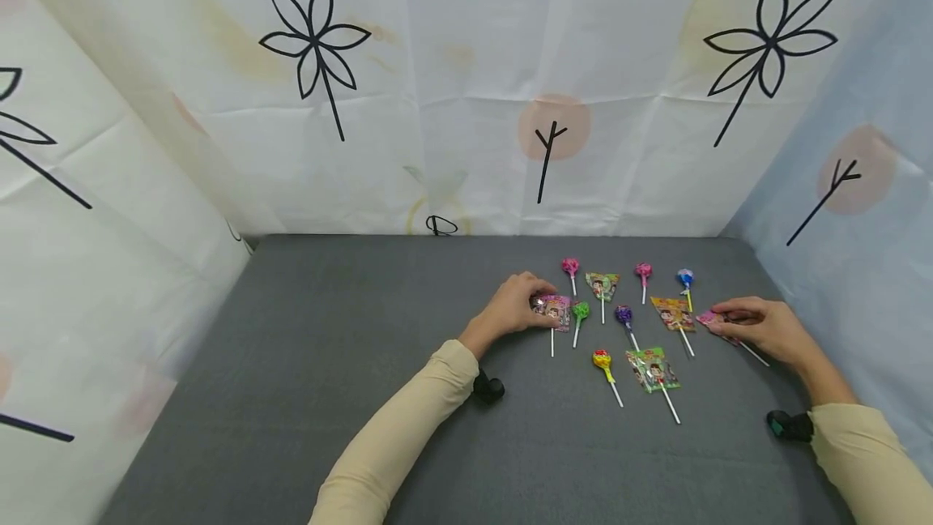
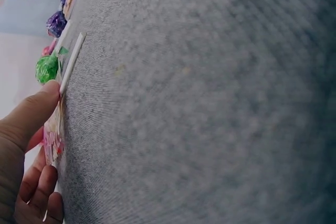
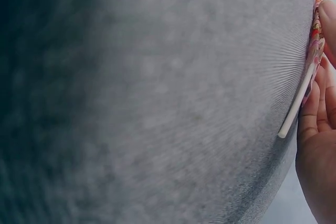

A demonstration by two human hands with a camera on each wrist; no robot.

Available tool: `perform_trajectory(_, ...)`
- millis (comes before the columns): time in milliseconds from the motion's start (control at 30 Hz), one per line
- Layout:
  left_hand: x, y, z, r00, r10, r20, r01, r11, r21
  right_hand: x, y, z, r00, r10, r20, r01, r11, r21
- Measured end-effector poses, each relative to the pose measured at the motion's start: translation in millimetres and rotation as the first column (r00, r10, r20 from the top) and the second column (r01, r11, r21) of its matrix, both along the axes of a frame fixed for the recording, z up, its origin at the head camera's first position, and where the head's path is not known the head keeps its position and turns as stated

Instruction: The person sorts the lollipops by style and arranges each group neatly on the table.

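My left hand (image 1: 516, 306) pinches a lollipop in a flat pink wrapper (image 1: 555, 311) between thumb and fingers, its white stick (image 2: 73, 62) pointing toward me. A green lollipop (image 1: 580, 311) lies just right of that wrapper. On the right, my right hand (image 1: 771, 332) holds another pink-wrapped lollipop (image 1: 709, 318) by its wrapper, the white stick (image 3: 298, 100) slanting out below the fingers. An orange-wrapped lollipop (image 1: 672, 314) lies just left of this hand. Both held lollipops are low over the grey tabletop, their wrappers partly hidden by fingers.
Between the hands lie a purple lollipop (image 1: 624, 315), a yellow-red one (image 1: 602, 360) and two green-wrapped ones (image 1: 654, 368). Farther back are two pink lollipops (image 1: 571, 266) and a blue one (image 1: 686, 277). Patterned cloth (image 1: 466, 71) hangs behind the grey table (image 1: 328, 347) and at both sides.
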State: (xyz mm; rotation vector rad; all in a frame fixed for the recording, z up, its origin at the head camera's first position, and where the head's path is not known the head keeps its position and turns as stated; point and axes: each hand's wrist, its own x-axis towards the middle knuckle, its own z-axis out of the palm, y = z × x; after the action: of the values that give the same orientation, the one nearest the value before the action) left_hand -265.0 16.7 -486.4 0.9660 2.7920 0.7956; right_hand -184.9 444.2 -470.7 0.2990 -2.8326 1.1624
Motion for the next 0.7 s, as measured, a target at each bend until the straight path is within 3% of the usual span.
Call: perform_trajectory(700, -2.0, 1.4, 0.5, 0.999, -0.005, 0.038, 0.004, 1.0, 0.024, -0.3, -3.1, -0.8, 0.997, -0.055, 0.046, 0.053, 0.998, 0.045)
